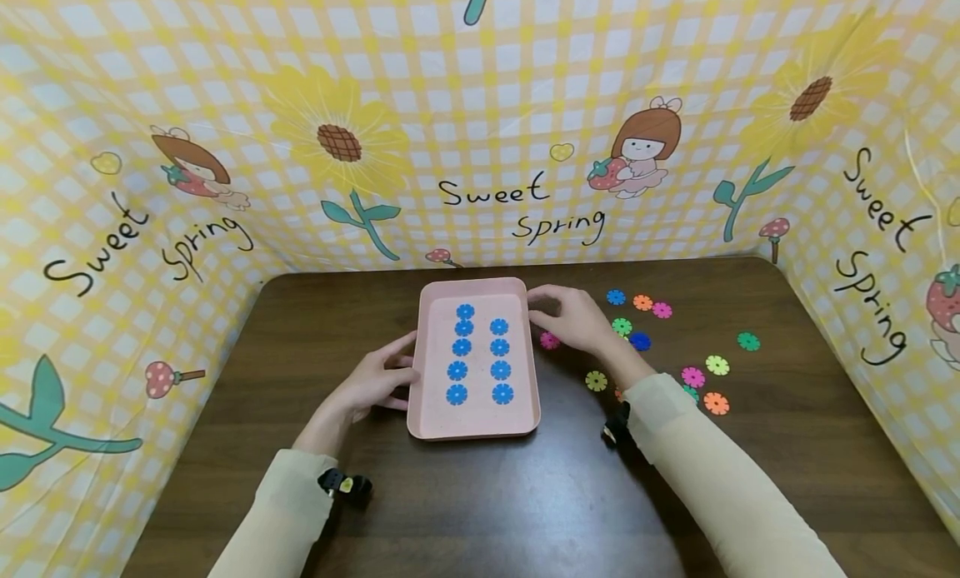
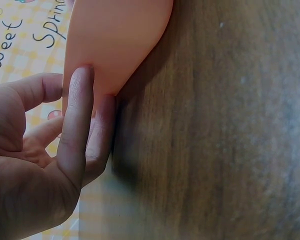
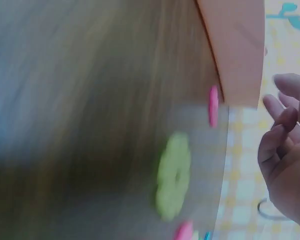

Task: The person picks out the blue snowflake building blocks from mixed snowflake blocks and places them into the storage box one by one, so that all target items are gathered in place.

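A shallow pink tray (image 1: 474, 422) lies on the table with several blue snowflake discs (image 1: 461, 346) in it, set out in two columns. At its left side is my left hand (image 1: 369, 382). In the left wrist view, straight fingertips (image 2: 82, 82) press against the tray's outer wall (image 2: 117, 42), and the thumb reaches the rim. My right hand (image 1: 573, 318) is by the upper right rim, fingers loosely bent with nothing between them. The right wrist view shows this hand (image 3: 287, 155) a little apart from the tray wall (image 3: 237, 55).
Loose snowflake discs in several colours lie right of the tray, including a pink disc (image 1: 550, 341) close to it, a yellow-green disc (image 1: 596, 381), an orange disc (image 1: 716, 403) and a green disc (image 1: 748, 341). A checked yellow curtain (image 1: 480, 87) encloses the brown table (image 1: 480, 511) at back and sides.
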The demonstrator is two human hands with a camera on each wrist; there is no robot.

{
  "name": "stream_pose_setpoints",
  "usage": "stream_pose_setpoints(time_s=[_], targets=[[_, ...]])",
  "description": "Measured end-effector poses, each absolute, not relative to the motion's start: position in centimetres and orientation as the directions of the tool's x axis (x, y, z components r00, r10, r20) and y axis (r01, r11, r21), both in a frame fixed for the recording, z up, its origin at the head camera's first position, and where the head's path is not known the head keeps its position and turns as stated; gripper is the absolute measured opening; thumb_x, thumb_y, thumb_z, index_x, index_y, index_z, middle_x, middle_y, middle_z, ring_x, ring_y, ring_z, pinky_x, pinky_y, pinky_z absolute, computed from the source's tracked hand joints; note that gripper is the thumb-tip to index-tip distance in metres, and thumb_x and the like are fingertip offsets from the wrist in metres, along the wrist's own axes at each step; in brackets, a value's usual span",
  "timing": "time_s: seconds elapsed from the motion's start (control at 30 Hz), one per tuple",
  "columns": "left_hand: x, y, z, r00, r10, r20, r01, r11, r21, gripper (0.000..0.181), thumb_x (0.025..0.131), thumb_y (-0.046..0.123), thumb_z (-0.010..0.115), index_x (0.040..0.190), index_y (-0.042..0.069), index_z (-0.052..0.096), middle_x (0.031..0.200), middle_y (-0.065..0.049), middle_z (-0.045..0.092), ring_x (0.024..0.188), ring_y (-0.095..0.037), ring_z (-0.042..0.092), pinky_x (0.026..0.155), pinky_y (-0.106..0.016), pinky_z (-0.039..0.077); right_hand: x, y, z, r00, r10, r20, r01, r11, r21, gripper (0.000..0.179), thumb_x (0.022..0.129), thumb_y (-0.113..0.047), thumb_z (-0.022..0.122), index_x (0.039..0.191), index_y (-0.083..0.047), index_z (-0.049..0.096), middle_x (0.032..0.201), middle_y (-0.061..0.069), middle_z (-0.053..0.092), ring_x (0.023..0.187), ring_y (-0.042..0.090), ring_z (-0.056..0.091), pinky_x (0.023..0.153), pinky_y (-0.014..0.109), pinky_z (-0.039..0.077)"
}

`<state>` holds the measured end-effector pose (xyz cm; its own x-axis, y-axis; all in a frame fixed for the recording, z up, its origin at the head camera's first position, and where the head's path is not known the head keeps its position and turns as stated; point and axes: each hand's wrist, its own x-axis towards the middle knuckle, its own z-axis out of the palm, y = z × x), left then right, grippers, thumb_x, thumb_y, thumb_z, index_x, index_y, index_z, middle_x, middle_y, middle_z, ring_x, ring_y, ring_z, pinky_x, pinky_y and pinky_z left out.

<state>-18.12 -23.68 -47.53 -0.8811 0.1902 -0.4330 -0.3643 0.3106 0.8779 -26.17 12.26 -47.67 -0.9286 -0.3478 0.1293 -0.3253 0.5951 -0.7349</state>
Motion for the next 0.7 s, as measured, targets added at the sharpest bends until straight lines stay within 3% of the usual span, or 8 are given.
stream_pose_setpoints(time_s=[0.1,0.4,0.47,0.57,0.7], targets=[[-18.1,-23.8,-47.5,-0.881,0.189,-0.434,-0.365,0.315,0.876,0.076,0.099,0.009,0.065,0.165,0.028,0.031,0.146,-0.026,0.049,0.108,-0.033,0.068,0.074,-0.049,0.064,-26.2,13.8,-47.6,-0.943,-0.306,0.131,-0.295,0.586,-0.755,0.034,0.099,-0.027,0.073,0.131,-0.014,0.071,0.115,0.003,0.072,0.056,0.023,0.048,0.056,0.039,0.046],[-18.0,-23.8,-47.3,-0.88,0.181,-0.439,-0.368,0.323,0.872,0.077,0.098,0.01,0.065,0.165,0.028,0.031,0.146,-0.026,0.048,0.106,-0.033,0.068,0.074,-0.048,0.064,-27.0,17.9,-48.0,-0.964,-0.237,0.121,-0.246,0.62,-0.745,0.038,0.1,-0.025,0.071,0.134,-0.01,0.068,0.126,0.01,0.071,0.06,0.021,0.046,0.06,0.038,0.043],[-18.0,-23.8,-47.3,-0.88,0.184,-0.438,-0.367,0.321,0.873,0.077,0.099,0.009,0.065,0.165,0.028,0.032,0.146,-0.026,0.048,0.106,-0.033,0.068,0.074,-0.049,0.064,-27.3,18.8,-48.2,-0.969,-0.222,0.104,-0.221,0.606,-0.764,0.039,0.1,-0.025,0.071,0.135,-0.009,0.067,0.126,0.012,0.071,0.066,0.024,0.052,0.063,0.04,0.046],[-18.0,-23.8,-47.3,-0.881,0.188,-0.433,-0.363,0.317,0.876,0.076,0.099,0.009,0.065,0.165,0.028,0.032,0.146,-0.026,0.048,0.106,-0.033,0.068,0.075,-0.049,0.064,-27.6,20.0,-48.4,-0.977,-0.202,0.072,-0.18,0.589,-0.788,0.04,0.1,-0.024,0.071,0.136,-0.007,0.066,0.126,0.013,0.07,0.09,0.028,0.063,0.077,0.043,0.051],[-18.1,-23.7,-47.4,-0.882,0.193,-0.431,-0.36,0.315,0.878,0.076,0.099,0.009,0.065,0.165,0.028,0.032,0.146,-0.026,0.049,0.105,-0.033,0.069,0.075,-0.048,0.064,-27.9,21.8,-48.6,-0.983,-0.181,0.02,-0.128,0.606,-0.785,0.043,0.101,-0.026,0.07,0.138,-0.005,0.064,0.131,0.016,0.067,0.117,0.035,0.062,0.093,0.051,0.052]])
